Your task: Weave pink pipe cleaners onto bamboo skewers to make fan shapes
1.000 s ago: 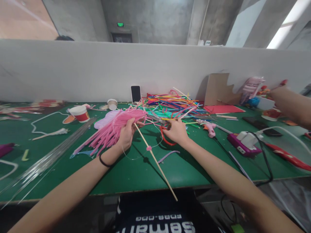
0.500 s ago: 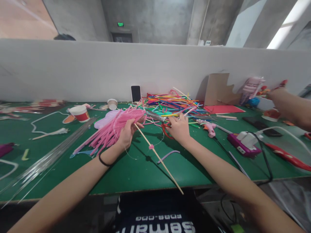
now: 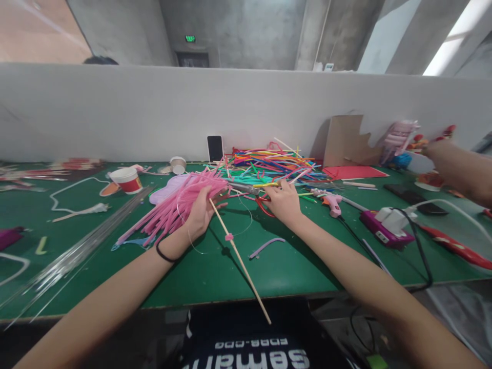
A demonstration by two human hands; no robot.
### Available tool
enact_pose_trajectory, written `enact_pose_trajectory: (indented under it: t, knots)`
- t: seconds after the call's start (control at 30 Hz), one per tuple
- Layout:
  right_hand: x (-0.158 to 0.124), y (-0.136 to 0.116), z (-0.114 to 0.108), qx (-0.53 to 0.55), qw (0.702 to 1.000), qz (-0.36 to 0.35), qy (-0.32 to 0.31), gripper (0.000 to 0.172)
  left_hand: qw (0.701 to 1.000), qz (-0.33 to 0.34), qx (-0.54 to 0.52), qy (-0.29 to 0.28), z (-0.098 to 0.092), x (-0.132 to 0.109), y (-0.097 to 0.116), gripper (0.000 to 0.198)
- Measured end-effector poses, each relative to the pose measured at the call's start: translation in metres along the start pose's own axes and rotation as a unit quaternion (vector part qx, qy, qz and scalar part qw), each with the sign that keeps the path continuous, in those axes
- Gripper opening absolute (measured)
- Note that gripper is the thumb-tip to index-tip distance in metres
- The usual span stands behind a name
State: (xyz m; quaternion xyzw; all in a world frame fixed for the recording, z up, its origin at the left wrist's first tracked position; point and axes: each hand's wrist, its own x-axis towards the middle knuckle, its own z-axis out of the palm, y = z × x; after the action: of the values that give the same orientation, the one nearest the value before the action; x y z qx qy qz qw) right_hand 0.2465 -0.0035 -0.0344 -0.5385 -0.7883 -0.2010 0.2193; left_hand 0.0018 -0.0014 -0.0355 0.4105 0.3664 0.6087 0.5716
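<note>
Wooden stick (image 3: 245, 271), long axis slanting, near end rightward

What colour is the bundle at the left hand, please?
The bundle is pink; see the head view.

Pink pipe-cleaner bundle (image 3: 175, 211) in left hand (image 3: 200, 209), fanned leftward; wooden stick (image 3: 242, 264) slanting down-right from there; red-handled scissors (image 3: 250, 189) in right hand (image 3: 285, 205).

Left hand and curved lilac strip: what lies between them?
In the head view, the wooden stick with its pink piece crosses the gap between the left hand and the lilac strip, along with part of a thin clear loop.
</note>
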Motion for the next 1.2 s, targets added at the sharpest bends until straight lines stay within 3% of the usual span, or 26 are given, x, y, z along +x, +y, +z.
enact_pose_trajectory:
  t: [0.2, 0.53, 0.83, 1.2]
  knots:
    - [0.001, -0.005, 0.001, -0.022, 0.999, -0.013, -0.045, 0.025, 0.997, -0.023, -0.066, 0.034, 0.001, 0.0, 0.003, 0.016]
    - [0.002, -0.014, -0.002, -0.061, 0.989, -0.033, -0.132, 0.042, 0.993, -0.036, -0.1, 0.051, 0.001, 0.003, 0.004, 0.021]
    - [0.002, -0.015, 0.0, -0.064, 0.996, -0.028, -0.058, 0.041, 0.993, -0.046, -0.105, 0.037, 0.003, 0.001, 0.006, 0.022]
    - [-0.001, -0.017, 0.009, -0.058, 0.998, 0.0, -0.033, 0.081, 0.992, -0.045, -0.113, 0.022, 0.007, -0.003, 0.007, 0.022]
